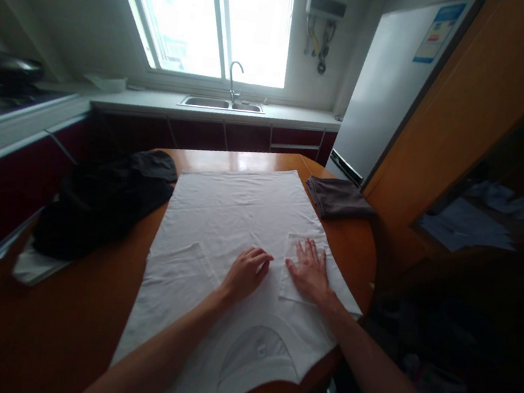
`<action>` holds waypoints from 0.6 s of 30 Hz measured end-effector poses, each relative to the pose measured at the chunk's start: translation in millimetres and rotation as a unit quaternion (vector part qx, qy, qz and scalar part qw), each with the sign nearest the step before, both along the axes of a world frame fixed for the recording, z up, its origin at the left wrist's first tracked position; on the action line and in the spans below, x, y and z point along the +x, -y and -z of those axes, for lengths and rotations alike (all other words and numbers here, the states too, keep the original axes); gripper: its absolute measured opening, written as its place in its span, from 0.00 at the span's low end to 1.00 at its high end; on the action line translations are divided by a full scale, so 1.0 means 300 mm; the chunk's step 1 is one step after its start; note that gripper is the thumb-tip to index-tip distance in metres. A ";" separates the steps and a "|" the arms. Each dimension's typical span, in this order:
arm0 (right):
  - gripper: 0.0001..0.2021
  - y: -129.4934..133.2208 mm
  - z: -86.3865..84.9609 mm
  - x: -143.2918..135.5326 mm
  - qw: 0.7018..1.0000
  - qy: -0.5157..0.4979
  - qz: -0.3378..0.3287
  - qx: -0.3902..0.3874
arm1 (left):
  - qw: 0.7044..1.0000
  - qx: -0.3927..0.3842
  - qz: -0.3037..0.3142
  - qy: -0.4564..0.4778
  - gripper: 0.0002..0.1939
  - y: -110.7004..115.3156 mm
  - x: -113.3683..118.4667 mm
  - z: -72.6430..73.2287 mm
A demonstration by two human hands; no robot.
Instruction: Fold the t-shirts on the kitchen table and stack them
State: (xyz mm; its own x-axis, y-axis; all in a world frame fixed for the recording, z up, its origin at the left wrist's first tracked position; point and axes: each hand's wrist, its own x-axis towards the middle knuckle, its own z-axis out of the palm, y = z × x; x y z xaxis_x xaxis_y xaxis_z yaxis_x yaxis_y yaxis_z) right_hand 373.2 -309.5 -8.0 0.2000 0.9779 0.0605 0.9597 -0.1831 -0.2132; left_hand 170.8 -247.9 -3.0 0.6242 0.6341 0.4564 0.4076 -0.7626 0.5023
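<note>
A white T-shirt point(240, 213) is spread on the wooden table, with its neckline toward me and its hem at the far side. Both short sleeves lie folded inward over the body. My right hand point(310, 271) presses flat on the right sleeve point(288, 288), fingers spread. Over the middle of the shirt is my left hand point(246, 274), its fingers curled together and nothing visible in them. The left sleeve point(183, 263) lies beside it, untouched.
A folded dark grey garment point(340, 198) sits at the table's right. On the left is a heap of black clothing point(104, 199) with something white under its edge. The round wooden table point(93, 302) stands before a counter with a sink point(207, 103); a fridge point(391, 84) is at right.
</note>
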 end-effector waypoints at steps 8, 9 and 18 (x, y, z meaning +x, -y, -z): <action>0.35 -0.001 0.007 0.000 1.000 -0.006 0.001 -0.008 | 1.000 0.000 0.000 -0.008 0.10 -0.002 0.002 0.000; 0.35 -0.001 0.006 0.001 1.000 -0.009 0.001 -0.005 | 1.000 0.001 0.000 -0.009 0.10 -0.002 0.002 0.001; 0.33 0.034 -0.027 -0.003 0.997 -0.034 0.063 0.033 | 1.000 0.001 -0.001 -0.011 0.10 -0.004 -0.002 0.004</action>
State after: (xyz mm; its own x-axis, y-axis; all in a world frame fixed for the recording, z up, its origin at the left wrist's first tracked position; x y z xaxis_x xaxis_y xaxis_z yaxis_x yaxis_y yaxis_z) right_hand 372.1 -319.7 0.0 0.3263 0.9393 0.1057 0.9131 -0.2843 -0.2923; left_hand 170.2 -246.6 -4.2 0.6326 0.6345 0.4441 0.4195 -0.7627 0.4923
